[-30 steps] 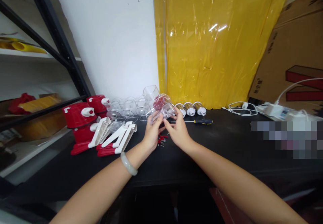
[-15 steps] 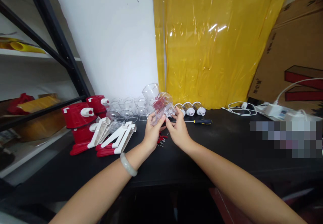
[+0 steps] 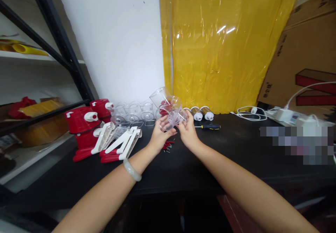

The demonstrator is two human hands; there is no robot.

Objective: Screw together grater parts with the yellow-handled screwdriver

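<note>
Between both hands, above the black tabletop, is a clear plastic housing [image 3: 159, 98] with a wide funnel-like mouth tilted up and to the left. Something red shows through its middle. My left hand [image 3: 159, 133] cups its lower left side, fingers curled around it. On the lower right, my right hand [image 3: 188, 129] grips it between thumb and fingers. Just below the hands lie small red pieces and several screws [image 3: 168, 149]. A screwdriver [image 3: 211, 126] with a black and yellow handle rests to the right, its shaft partly behind my right hand.
Red plastic bodies [image 3: 81, 121] and white crank handles with red grips [image 3: 128, 145] stand at the left. More clear housings [image 3: 133, 110] line the wall. Metal grater drums [image 3: 207, 113] sit behind the screwdriver. A white cable [image 3: 250, 112] and power strip [image 3: 286, 114] are at the right.
The clear housing has turned in my hands and shifted slightly right. My left thumb has moved lower, and my right hand has come a little further right.
</note>
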